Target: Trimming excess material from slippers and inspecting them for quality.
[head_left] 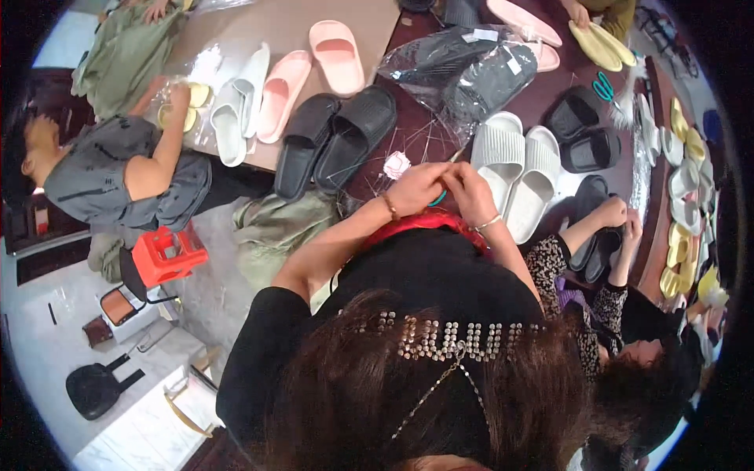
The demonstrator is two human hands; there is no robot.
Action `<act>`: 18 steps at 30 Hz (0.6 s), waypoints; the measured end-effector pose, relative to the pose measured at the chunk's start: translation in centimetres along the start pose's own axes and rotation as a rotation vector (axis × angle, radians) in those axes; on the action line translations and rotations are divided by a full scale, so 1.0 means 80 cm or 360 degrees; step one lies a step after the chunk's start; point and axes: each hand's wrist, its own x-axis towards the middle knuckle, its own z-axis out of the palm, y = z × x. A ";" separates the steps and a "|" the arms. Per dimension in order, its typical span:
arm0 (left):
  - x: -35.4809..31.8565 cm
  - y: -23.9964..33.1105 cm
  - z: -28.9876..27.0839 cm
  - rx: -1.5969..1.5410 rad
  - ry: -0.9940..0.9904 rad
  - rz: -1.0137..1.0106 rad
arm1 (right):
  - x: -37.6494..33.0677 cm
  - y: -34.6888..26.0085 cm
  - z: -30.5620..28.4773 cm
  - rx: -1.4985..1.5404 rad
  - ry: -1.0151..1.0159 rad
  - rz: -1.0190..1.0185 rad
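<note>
My left hand (418, 188) and my right hand (473, 195) meet at the near edge of the dark red table, both closed with fingertips pinched together. What they pinch is too small to make out. A teal loop (438, 198), like a scissors handle, shows just below the fingers. Beside my left hand lies a pink-and-white round item (397, 165) among thin, clear strands. A pair of black slippers (357, 129) rests to the left. To the right, close to my right hand, sits a pair of ribbed off-white slippers (499, 153).
Black slippers in clear plastic bags (487, 78) lie ahead. Pink slippers (338, 59) and pale grey slippers (230, 125) stand at the left; teal scissors (603, 86) lie at the right. Co-workers sit on both sides, one handling dark slippers (601, 251). A red stool (169, 255) stands behind left.
</note>
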 end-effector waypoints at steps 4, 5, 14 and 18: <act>-0.026 -0.014 -0.048 0.0002 0.0388 -0.0267 | 0.017 -0.016 0.017 0.0057 0.0092 -0.0279; -0.035 -0.027 -0.058 0.0170 0.0539 -0.0250 | 0.015 -0.008 0.014 0.0050 0.0088 -0.0263; -0.097 -0.100 -0.059 -0.0070 0.0805 -0.1123 | -0.055 0.152 -0.067 -0.0392 0.0582 0.0659; -0.104 -0.120 -0.037 0.0266 0.0525 -0.1187 | -0.059 0.173 -0.060 -0.0565 0.0727 0.0726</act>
